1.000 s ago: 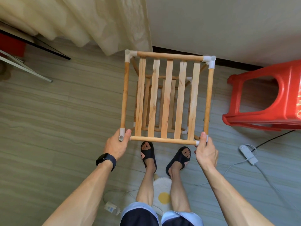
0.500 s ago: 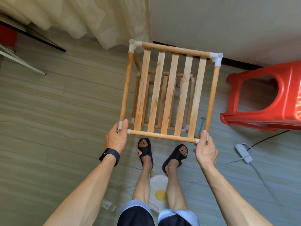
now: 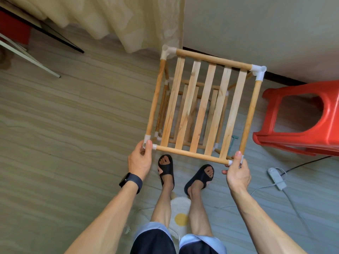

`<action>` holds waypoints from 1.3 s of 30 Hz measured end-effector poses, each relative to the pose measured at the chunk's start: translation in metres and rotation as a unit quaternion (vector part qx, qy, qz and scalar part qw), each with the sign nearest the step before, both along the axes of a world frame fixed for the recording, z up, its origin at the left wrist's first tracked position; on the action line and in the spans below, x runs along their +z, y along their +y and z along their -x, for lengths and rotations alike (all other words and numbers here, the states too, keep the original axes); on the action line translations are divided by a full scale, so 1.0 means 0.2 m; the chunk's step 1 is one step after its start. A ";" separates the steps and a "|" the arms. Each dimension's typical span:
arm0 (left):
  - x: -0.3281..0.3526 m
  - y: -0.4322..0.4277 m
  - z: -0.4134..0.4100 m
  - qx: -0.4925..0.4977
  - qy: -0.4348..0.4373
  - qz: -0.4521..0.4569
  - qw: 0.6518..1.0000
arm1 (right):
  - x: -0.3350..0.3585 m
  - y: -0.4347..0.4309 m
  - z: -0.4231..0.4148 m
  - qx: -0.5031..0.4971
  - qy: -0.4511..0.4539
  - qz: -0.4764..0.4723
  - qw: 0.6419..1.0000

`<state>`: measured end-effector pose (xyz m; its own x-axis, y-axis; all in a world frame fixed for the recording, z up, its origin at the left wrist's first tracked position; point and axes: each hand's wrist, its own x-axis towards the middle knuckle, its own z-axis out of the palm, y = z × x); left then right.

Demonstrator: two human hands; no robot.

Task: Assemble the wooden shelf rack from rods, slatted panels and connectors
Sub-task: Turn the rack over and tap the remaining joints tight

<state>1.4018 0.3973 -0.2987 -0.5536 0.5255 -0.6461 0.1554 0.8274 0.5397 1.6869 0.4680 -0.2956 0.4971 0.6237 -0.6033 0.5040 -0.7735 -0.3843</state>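
Rack: the light wooden shelf rack with slatted panels and white plastic connectors (image 3: 201,110) extends forward from both grips, slats pointing away.
Left grip: the left grip (image 3: 139,160) is curled round the near-left corner connector (image 3: 147,142).
Right grip: the right grip (image 3: 238,173) pinches the near-right corner connector (image 3: 230,162).
Relation: the near wooden rod (image 3: 190,154) runs between the two grips; each holds one end.

The shelf rack (image 3: 201,110) stands on the floor (image 3: 73,125) between a curtain (image 3: 128,21) behind-left and a stool (image 3: 300,114) right.
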 end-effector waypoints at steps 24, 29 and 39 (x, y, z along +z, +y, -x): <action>0.28 0.39 0.31 -0.131 -0.201 0.163 0.957 | 0.29 0.23 -0.04 0.109 0.072 0.145 0.981; 0.36 1.03 0.40 0.011 -0.172 0.088 0.981 | 0.38 0.76 -0.06 0.040 0.149 0.035 0.987; 0.22 1.70 0.40 0.060 -0.159 0.191 0.967 | 0.18 1.62 0.00 0.018 0.226 0.143 0.963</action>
